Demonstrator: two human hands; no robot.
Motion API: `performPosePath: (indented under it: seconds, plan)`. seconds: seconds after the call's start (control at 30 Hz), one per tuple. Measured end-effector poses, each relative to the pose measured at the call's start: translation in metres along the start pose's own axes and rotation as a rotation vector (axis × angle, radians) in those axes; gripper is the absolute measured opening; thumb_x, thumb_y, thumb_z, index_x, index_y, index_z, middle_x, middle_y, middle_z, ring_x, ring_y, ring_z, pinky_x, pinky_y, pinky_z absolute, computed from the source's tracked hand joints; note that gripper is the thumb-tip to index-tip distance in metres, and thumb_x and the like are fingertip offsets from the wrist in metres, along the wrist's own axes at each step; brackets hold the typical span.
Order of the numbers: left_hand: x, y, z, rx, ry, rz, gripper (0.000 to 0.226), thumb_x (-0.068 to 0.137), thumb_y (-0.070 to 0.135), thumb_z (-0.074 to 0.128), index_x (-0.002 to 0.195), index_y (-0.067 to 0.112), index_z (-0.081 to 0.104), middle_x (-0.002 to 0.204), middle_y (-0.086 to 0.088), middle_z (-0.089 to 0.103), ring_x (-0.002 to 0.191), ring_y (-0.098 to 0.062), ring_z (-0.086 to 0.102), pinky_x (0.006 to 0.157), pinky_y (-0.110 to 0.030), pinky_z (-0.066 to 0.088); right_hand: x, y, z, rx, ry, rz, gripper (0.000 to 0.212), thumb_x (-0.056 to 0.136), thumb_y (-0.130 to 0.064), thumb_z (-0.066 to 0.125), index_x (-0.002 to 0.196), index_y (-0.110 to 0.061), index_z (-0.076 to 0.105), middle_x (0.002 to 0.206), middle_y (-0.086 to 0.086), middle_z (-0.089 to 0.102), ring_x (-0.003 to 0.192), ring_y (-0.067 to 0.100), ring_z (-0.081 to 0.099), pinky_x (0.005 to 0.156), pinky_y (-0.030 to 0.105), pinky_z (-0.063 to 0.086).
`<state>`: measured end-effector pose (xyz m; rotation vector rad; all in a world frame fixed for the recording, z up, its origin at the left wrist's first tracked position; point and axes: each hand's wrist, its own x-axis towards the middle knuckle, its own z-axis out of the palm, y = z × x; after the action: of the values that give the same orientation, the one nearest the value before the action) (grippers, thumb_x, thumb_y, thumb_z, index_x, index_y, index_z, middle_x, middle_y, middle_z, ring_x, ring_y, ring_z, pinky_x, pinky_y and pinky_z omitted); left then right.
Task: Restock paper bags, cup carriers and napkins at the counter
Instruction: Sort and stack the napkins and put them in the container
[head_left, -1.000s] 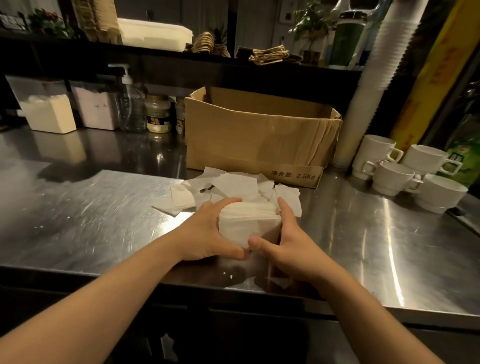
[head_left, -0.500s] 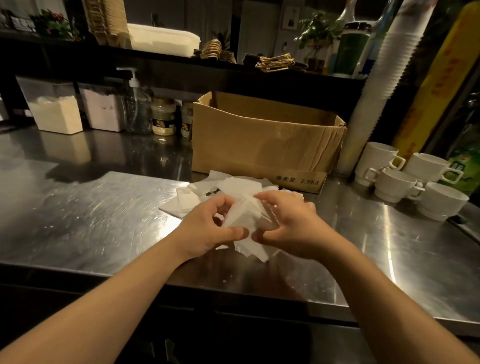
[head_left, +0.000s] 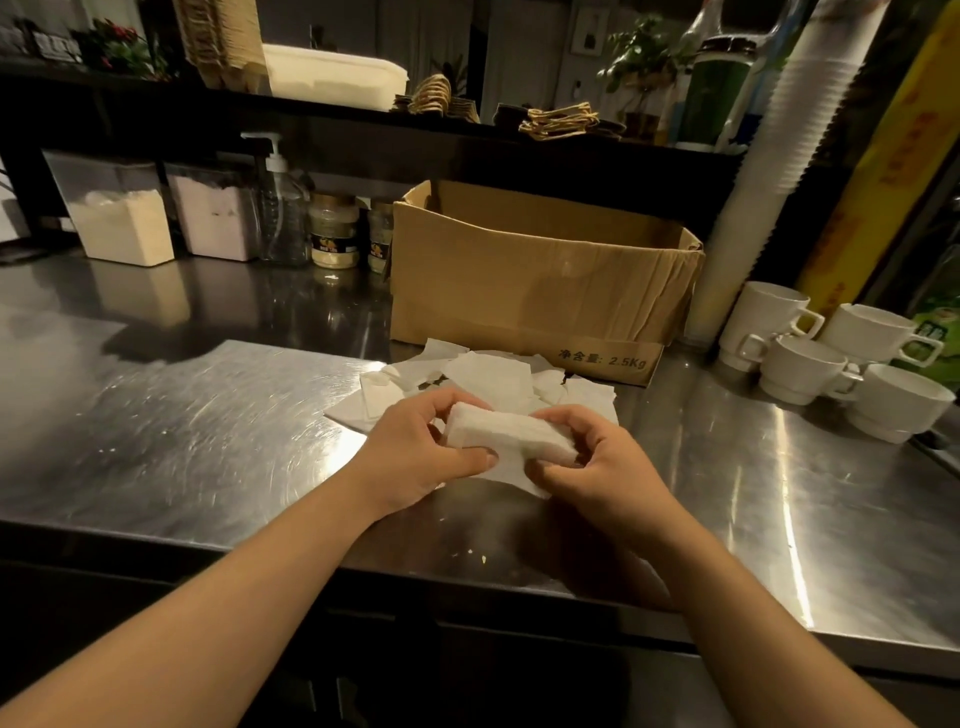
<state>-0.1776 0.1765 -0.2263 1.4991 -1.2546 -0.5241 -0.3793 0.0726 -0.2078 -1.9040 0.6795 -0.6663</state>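
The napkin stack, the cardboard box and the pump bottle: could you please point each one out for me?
napkin stack (head_left: 511, 435), head view, on its white top face between the hands.
cardboard box (head_left: 524, 283), head view, on its front wall.
pump bottle (head_left: 282, 215), head view, on its clear body.

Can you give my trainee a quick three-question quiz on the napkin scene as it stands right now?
1. True or false: both the left hand and the right hand grip the napkin stack.
2. Multiple choice: where do the loose napkins lie? A) inside the cardboard box B) on the steel counter in front of the box C) on the upper shelf
3. Short answer: what stands to the right of the cardboard box, at the foot of the tall stack of white cups?

Key
1. True; each hand's fingers curl round one end.
2. B; they lie on the steel counter.
3. A cluster of white mugs.
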Motion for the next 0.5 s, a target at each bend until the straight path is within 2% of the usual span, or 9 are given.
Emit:
performPosePath:
  seconds: [0.1,0.17,0.3,0.37,0.43,0.5]
  plan:
    - [0.0002,0.0003,0.0004,0.021,-0.048,-0.028,0.071,0.065,0.035,0.097,0.122,0.05,0.057,0.119,0.012,0.062,0.097,-0.006,0.065,0.087,-0.033,0.061,-0.0017,0.0032,-0.0004,-0.032,-0.033,0.026,0.038,0.089,-0.012,0.075,0.118,-0.033,0.062,0.109,-0.007,0.068,0.092,0.008,0.067,0.075,0.021,0.057]
    - [0.0014,-0.0009,0.0003,0.019,-0.121,-0.08,0.084,0.058,0.044,0.098,0.128,0.053,0.053,0.124,0.016,0.059,0.107,-0.006,0.063,0.092,-0.033,0.059,-0.0033,0.0037,0.0003,-0.025,-0.08,0.033,0.046,0.089,-0.012,0.075,0.126,-0.033,0.057,0.116,-0.007,0.064,0.095,0.004,0.066,0.079,0.023,0.058]
    - [0.0032,-0.0021,-0.0009,0.092,-0.202,-0.105,0.085,0.058,0.048,0.098,0.131,0.053,0.054,0.127,0.021,0.06,0.117,-0.004,0.057,0.097,-0.027,0.052,-0.0034,0.0048,0.0051,-0.082,-0.11,0.009,0.084,0.084,-0.017,0.081,0.149,-0.039,0.033,0.13,-0.013,0.049,0.114,0.011,0.059,0.097,0.024,0.055]
    - [0.0037,-0.0021,-0.0014,0.095,-0.225,-0.102,0.083,0.06,0.046,0.098,0.13,0.052,0.055,0.125,0.021,0.062,0.116,-0.003,0.058,0.096,-0.027,0.052,-0.0019,0.0038,0.0066,-0.088,-0.125,0.016,0.093,0.083,-0.019,0.083,0.152,-0.041,0.025,0.13,-0.016,0.045,0.117,0.01,0.055,0.097,0.019,0.052]
    - [0.0036,-0.0022,-0.0016,0.054,-0.226,-0.122,0.079,0.061,0.04,0.098,0.129,0.049,0.058,0.119,0.02,0.066,0.111,-0.003,0.063,0.094,-0.029,0.057,-0.0005,0.0054,0.0058,-0.096,-0.079,-0.004,0.081,0.084,-0.019,0.082,0.147,-0.04,0.036,0.129,-0.014,0.052,0.113,0.009,0.058,0.097,0.022,0.054]
    - [0.004,-0.0037,-0.002,0.049,-0.218,-0.13,0.07,0.064,0.037,0.097,0.124,0.044,0.062,0.111,0.018,0.071,0.104,-0.003,0.067,0.093,-0.034,0.059,-0.0008,0.007,0.005,-0.071,-0.04,-0.017,0.067,0.084,-0.017,0.082,0.137,-0.039,0.049,0.125,-0.011,0.059,0.11,0.011,0.063,0.096,0.032,0.057]
